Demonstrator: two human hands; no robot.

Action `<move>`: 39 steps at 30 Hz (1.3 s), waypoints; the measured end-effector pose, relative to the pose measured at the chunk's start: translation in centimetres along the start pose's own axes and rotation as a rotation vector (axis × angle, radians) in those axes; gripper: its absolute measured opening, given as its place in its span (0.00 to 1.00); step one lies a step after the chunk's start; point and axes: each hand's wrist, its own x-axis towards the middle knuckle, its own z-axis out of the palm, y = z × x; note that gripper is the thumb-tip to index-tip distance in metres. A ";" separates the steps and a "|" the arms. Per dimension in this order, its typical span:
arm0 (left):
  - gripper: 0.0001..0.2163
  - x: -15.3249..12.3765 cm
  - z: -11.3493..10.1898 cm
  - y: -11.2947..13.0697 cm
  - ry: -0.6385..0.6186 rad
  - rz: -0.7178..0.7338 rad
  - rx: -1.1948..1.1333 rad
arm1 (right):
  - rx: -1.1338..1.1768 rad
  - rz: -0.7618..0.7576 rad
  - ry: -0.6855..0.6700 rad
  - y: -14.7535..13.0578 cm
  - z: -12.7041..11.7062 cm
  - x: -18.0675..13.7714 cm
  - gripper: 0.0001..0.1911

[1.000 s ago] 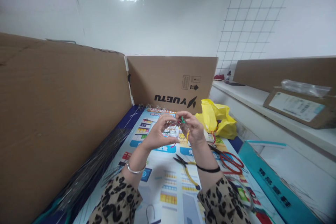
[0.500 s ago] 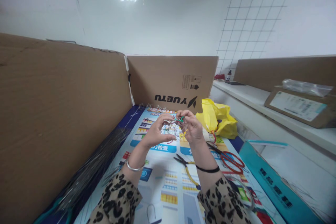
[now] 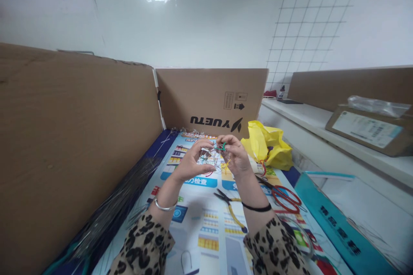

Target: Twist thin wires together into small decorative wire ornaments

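Above the printed sheet, both my hands are raised around a tangle of thin wire (image 3: 206,154) with green, red and yellow bits in it. My left hand (image 3: 192,162) curves around its left side, thumb and fingers spread to either side of it. My right hand (image 3: 237,157) pinches a green wire (image 3: 222,148) on the tangle between thumb and fingertips. How the strands join is too fine to make out. Below the hands lie yellow-handled pliers (image 3: 231,210), jaws apart. Scissors with red handles (image 3: 286,199) rest beside my right wrist.
A bundle of long thin metal wires (image 3: 112,206) runs along the left cardboard wall (image 3: 77,137). A yellow bag (image 3: 269,148) sits behind the scissors. At the right stands a teal box (image 3: 342,227); a bent wire hook (image 3: 186,261) lies on the printed sheet (image 3: 180,232) near me.
The wire tangle and the green wire have turned slightly between my fingers. Both hands stay in nearly the same place.
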 end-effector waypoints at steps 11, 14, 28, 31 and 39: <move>0.19 0.2 -0.2 0.9 0.045 0.078 0.079 | -0.102 -0.079 -0.061 -0.5 0.0 -0.1 0.10; 0.17 0.3 -0.5 1.9 0.058 0.111 0.209 | -0.139 -0.132 -0.077 -1.0 0.3 -0.1 0.11; 0.09 0.5 -0.8 4.4 0.134 0.207 0.521 | -0.458 -0.365 -0.176 -2.7 1.6 -0.3 0.15; 0.07 0.5 -0.9 4.6 0.152 0.213 0.498 | -0.565 -0.419 -0.179 -3.1 2.0 -0.4 0.17; 0.03 0.6 -0.7 5.2 0.247 0.186 0.461 | -0.831 -0.487 -0.198 -3.5 2.8 -1.0 0.28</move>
